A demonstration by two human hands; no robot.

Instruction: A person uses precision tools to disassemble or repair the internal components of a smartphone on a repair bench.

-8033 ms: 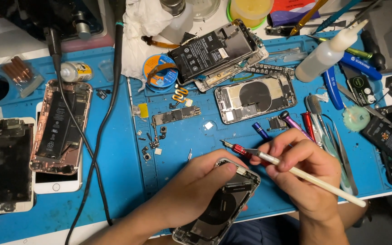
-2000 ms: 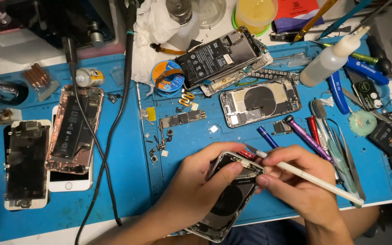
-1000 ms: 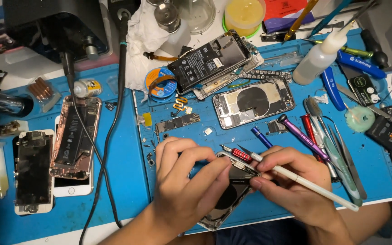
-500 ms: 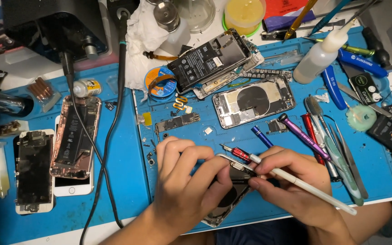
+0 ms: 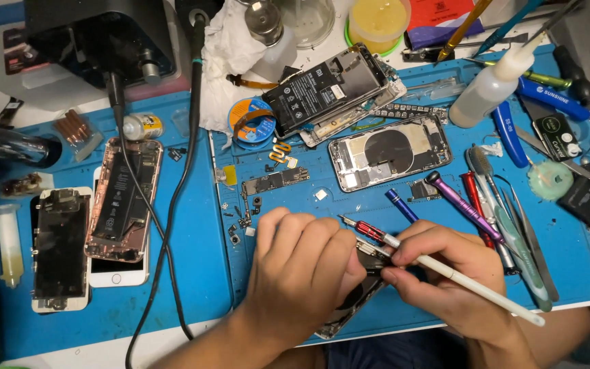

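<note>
An opened phone lies at the near edge of the blue mat, mostly covered by the left hand, whose fingers curl down over it. The right hand pinches a white-handled screwdriver, its red-collared tip pointing up-left over the phone. Behind sits another open phone; tweezers lie right.

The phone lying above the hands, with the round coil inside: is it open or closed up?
Open. The phone lies on the blue mat with no cover, its round coil and inner parts bare.
</note>
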